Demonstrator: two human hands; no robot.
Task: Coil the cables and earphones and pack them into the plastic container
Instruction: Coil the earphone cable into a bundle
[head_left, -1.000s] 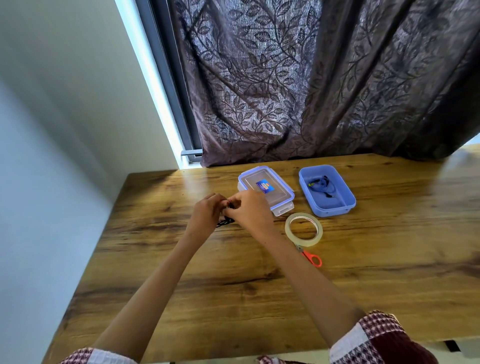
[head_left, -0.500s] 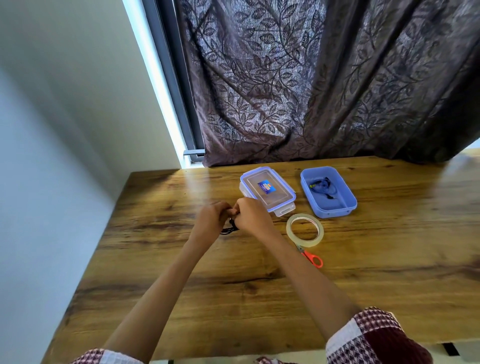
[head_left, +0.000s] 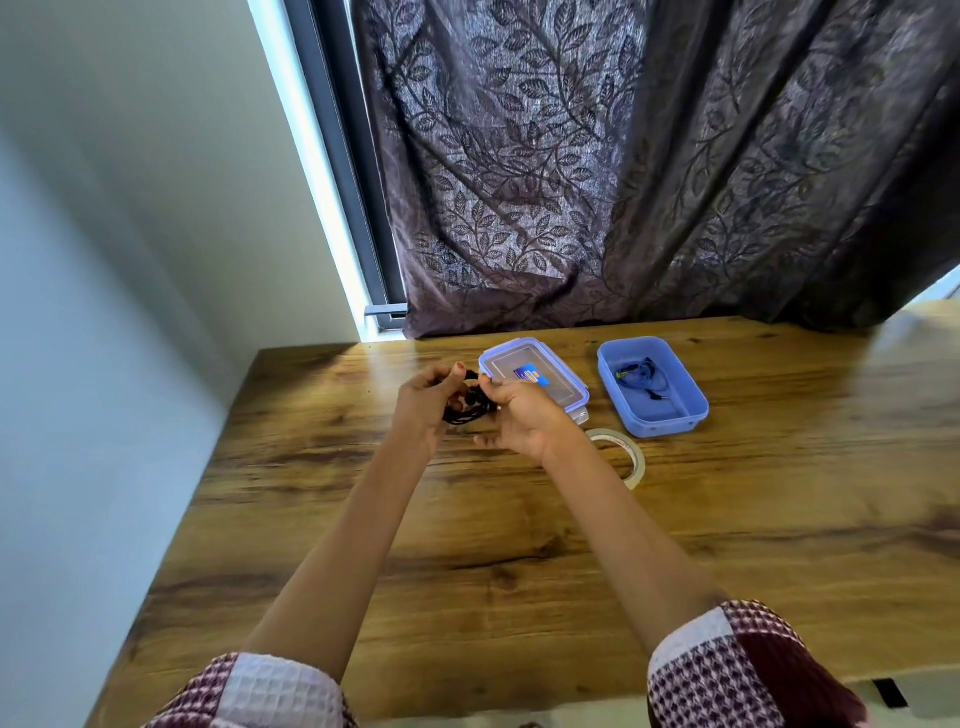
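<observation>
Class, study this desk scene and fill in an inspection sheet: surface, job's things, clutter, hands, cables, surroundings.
Surface: wooden table, with the grain plainly showing.
Job's things: blue container is open with a dark coil inside; its lid lies flat to its left.
Clutter: tape roll lies beside the right forearm, which partly hides it.
Grippers (hands): left hand grips a black cable bundle; right hand pinches the same bundle from the other side.
Cables: one lies in the container and one is held above the table; no others seen.
Surroundings: leaf-patterned curtain hangs behind the table; window frame and pale wall are to the left.
</observation>
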